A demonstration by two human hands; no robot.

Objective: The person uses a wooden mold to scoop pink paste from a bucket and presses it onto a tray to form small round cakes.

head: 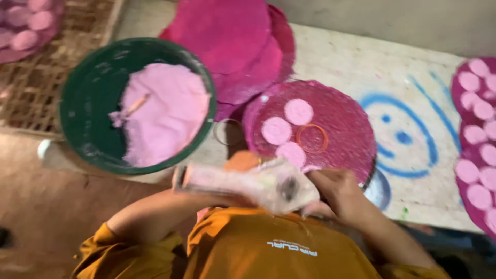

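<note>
Hands: our left hand (194, 183) and right hand (333, 191) both clamp a pale dough press (248, 187); looks stiff, slippery with pink dough (165, 113), so we hold its ends.

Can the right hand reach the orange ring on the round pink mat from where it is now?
Probably yes. The right hand is at the near edge of the pink mat, and the orange ring lies just beyond it, with nothing between them.
</note>
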